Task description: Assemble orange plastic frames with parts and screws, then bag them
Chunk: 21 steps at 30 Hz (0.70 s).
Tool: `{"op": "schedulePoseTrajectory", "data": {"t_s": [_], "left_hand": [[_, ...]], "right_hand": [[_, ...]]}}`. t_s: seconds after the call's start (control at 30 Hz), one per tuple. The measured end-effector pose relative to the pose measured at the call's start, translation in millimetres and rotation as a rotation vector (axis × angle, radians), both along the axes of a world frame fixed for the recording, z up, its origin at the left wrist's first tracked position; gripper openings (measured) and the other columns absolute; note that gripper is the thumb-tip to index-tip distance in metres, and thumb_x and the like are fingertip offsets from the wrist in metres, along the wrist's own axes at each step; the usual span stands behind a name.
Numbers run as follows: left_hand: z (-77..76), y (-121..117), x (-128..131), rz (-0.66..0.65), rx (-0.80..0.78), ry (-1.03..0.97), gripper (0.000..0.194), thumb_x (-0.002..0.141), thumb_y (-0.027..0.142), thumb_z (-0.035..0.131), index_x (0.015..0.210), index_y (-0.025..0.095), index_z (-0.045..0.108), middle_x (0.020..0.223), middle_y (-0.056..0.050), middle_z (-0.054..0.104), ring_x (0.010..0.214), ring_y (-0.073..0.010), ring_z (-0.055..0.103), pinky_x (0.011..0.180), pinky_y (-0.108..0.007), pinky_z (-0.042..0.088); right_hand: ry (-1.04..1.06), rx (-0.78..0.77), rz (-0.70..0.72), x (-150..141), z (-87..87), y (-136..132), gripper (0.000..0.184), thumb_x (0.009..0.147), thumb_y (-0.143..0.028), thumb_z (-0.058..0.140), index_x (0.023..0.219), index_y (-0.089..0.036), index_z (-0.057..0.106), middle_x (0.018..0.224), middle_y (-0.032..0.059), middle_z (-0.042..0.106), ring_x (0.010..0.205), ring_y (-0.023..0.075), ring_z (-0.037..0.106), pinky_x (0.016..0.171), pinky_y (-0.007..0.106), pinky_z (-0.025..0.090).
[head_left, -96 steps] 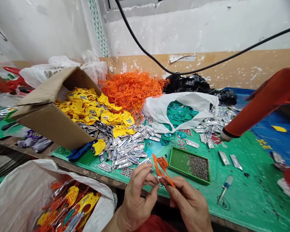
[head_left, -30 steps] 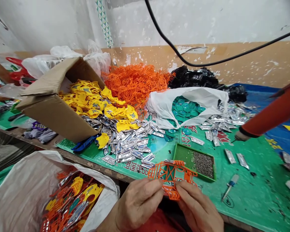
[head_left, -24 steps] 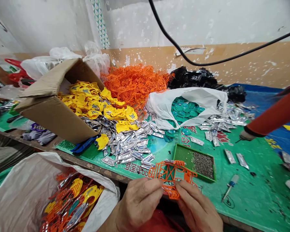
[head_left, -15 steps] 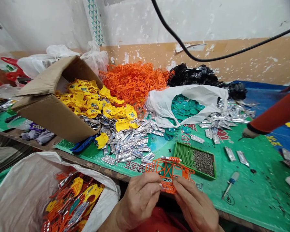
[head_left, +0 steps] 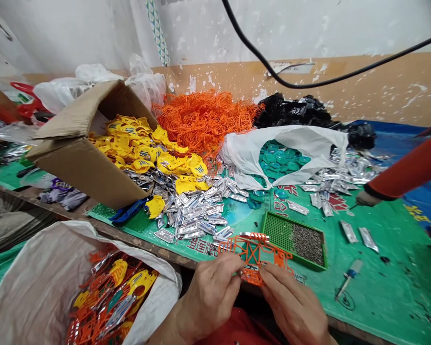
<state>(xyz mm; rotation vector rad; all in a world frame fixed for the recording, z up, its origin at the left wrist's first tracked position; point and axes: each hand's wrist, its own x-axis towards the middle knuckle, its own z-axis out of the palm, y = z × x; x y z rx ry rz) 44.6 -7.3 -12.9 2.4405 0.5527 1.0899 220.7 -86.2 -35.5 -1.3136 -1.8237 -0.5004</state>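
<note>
An orange plastic lattice frame (head_left: 253, 250) is spread between my two hands at the table's front edge, with a silver strip along its far side. My left hand (head_left: 213, 290) pinches at its near left part; a tiny thing between those fingertips is too small to name. My right hand (head_left: 294, 297) is closed on the near right part of the frame. Right behind the frame stands a green perforated tray (head_left: 278, 233) with many small dark screws (head_left: 308, 244) in its right half. A screwdriver (head_left: 349, 278) lies to the right.
A white sack (head_left: 24, 287) of put-together pieces stands front left. Behind are a cardboard box (head_left: 89, 167) with yellow parts (head_left: 132, 143), silver pieces (head_left: 197, 211), an orange heap (head_left: 204, 120), and a white bag (head_left: 244, 163) of green parts. At right, another person's sleeve (head_left: 409, 167) reaches in.
Three seconds ago the orange frame was held tilted on edge; now it lies opened out flat between both hands. The other person's hand has come into view at right. The view has shifted slightly.
</note>
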Motion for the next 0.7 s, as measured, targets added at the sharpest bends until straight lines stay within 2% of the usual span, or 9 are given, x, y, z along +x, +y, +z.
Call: {"op": "schedulePoseTrajectory", "data": {"t_s": [0.07, 0.2, 0.33, 0.47, 0.6, 0.7], "left_hand": [[3.0, -1.7, 0.5, 0.001, -0.012, 0.139, 0.032, 0.086, 0.004, 0.044, 0.116, 0.016, 0.050, 0.098, -0.010, 0.067, 0.086, -0.0178, 0.067, 0.070, -0.026, 0.055], [16.1, -7.8, -0.5, -0.012, -0.044, 0.518, 0.016, 0.087, 0.008, 0.045, 0.092, 0.019, 0.056, 0.090, -0.005, 0.064, 0.070, -0.0167, 0.063, 0.059, -0.026, 0.053], [26.2, -12.4, -2.8, -0.052, -0.044, 0.696, 0.012, 0.085, 0.009, 0.050, 0.086, 0.019, 0.056, 0.088, -0.005, 0.062, 0.077, -0.0200, 0.061, 0.064, -0.030, 0.053], [22.0, -11.3, -4.3, -0.130, -0.126, 0.634, 0.012, 0.085, 0.010, 0.049, 0.089, 0.016, 0.059, 0.093, -0.007, 0.063, 0.085, -0.0208, 0.061, 0.071, -0.031, 0.051], [16.3, -6.0, -4.3, -0.207, -0.230, 0.455, 0.016, 0.085, 0.009, 0.046, 0.083, 0.014, 0.061, 0.085, -0.007, 0.063, 0.079, -0.0182, 0.059, 0.069, -0.028, 0.047], [17.6, -0.5, -3.2, -0.226, -0.409, 0.360, 0.019, 0.087, 0.010, 0.045, 0.080, 0.015, 0.062, 0.082, -0.005, 0.062, 0.078, -0.0162, 0.056, 0.069, -0.026, 0.043]], "right_hand": [[-0.036, 0.017, 0.017, 1.4, -2.1, 0.2, 0.020, 0.088, -0.010, 0.053, 0.102, -0.016, 0.066, 0.079, 0.0076, 0.077, 0.072, 0.0167, 0.074, 0.066, 0.021, 0.059], [-0.074, -0.024, 0.090, 2.0, -2.9, -0.7, 0.018, 0.090, -0.010, 0.050, 0.097, -0.017, 0.065, 0.075, 0.0049, 0.076, 0.068, 0.0153, 0.073, 0.060, 0.020, 0.057], [0.033, -0.252, 0.261, -1.8, 3.3, -1.5, 0.022, 0.093, -0.010, 0.042, 0.091, -0.017, 0.063, 0.073, 0.0047, 0.072, 0.066, 0.0126, 0.070, 0.057, 0.018, 0.054], [0.235, -0.548, 0.370, -0.4, 17.0, 2.3, 0.023, 0.096, -0.020, 0.042, 0.084, -0.020, 0.062, 0.070, 0.0016, 0.066, 0.063, 0.0111, 0.066, 0.056, 0.016, 0.052], [0.371, -0.746, 0.481, 5.7, 31.5, 8.0, 0.017, 0.094, -0.024, 0.048, 0.091, -0.024, 0.064, 0.082, -0.0003, 0.070, 0.074, 0.0112, 0.067, 0.067, 0.017, 0.053], [0.450, -0.899, 0.440, 6.6, 35.5, 10.8, 0.019, 0.094, -0.025, 0.046, 0.088, -0.023, 0.065, 0.084, 0.0004, 0.070, 0.077, 0.0128, 0.066, 0.071, 0.021, 0.051]]}}
